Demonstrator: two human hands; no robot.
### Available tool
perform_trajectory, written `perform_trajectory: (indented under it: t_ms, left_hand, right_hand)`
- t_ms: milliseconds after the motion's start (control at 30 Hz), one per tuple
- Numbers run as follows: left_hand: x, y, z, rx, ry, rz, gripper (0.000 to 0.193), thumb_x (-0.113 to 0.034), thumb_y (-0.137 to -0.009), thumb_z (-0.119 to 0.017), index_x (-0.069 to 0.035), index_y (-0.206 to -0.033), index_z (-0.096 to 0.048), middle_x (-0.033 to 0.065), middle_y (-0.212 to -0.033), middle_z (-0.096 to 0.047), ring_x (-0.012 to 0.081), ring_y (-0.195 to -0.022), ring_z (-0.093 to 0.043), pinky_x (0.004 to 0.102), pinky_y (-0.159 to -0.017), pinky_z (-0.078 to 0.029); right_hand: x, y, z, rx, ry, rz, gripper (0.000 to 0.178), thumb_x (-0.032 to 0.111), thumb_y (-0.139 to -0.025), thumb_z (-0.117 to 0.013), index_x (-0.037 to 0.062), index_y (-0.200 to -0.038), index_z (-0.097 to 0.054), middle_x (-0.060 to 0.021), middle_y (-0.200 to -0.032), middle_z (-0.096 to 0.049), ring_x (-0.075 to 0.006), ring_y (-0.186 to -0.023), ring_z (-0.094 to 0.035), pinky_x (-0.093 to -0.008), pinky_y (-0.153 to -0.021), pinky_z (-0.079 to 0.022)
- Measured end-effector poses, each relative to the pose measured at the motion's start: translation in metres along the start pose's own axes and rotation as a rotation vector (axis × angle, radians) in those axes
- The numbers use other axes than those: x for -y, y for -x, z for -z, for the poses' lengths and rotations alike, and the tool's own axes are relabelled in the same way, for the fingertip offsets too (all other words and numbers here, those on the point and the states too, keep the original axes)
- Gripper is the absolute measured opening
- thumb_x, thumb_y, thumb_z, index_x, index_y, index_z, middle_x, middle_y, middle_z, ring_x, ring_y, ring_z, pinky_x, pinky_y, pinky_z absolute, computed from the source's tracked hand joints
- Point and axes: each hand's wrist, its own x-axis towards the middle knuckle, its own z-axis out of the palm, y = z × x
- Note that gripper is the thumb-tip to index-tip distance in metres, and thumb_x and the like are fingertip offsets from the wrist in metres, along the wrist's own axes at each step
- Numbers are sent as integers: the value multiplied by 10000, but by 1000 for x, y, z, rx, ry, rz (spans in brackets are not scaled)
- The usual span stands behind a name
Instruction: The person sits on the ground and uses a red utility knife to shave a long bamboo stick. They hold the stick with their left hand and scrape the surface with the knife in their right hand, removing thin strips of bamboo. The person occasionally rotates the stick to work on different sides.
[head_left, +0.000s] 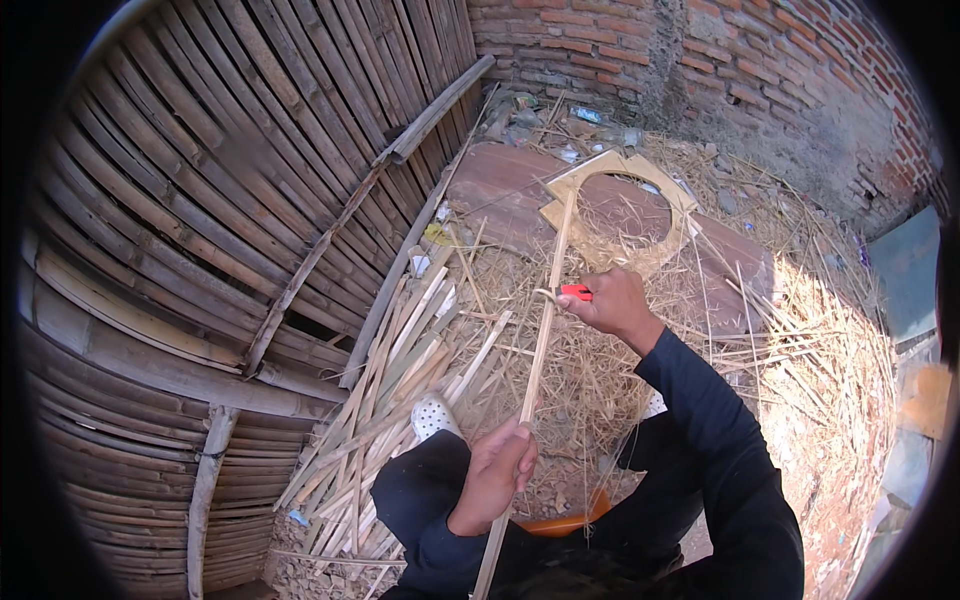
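A long, thin bamboo strip (541, 360) slants up the middle, from between my legs toward the wooden frame with a round hole. My left hand (497, 470) is closed around its lower part, near my knee. Farther up, my right hand (622, 308) grips a cutter knife with a red handle (575, 292). The knife meets the strip from its right side; its blade is too small to make out. A pale curl of shaving stands out at the strip's left edge there. The strip's far end overlaps the left side of the wooden frame (655, 254).
Split bamboo strips (390, 400) lie heaped at the left, by my dotted white shoe (434, 416). Shavings (590, 390) cover the ground. A brown board (500, 200) lies beyond. A bamboo wall (220, 180) bounds the left, a brick wall (780, 100) the far side.
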Motion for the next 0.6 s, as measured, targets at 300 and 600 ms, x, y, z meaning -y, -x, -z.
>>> perform_trajectory:
  t_ms: [300,600]
  left_hand:
    - [11,7,-11,56,-121,107,320,-193,-1002,-395,-20,-1261,-469,-7,-648,-405,64,-491,-382,186,-473,-336]
    - [12,2,10,-106,-146,77,465,-181,-988,-451,-59,-1426,-353,-18,-671,-442,43,-497,-393,181,-437,-360]
  right_hand:
    - [-92,-26,6,1,147,-380,731,698,-836,-420,21,-760,-684,-216,-654,-624,-384,-663,-631,-475,-609,-473]
    - [-115,10,40,117,0,-664,817,720,-852,-372,-21,-650,-649,-229,-582,-581,-385,-620,-620,-465,-587,-459]
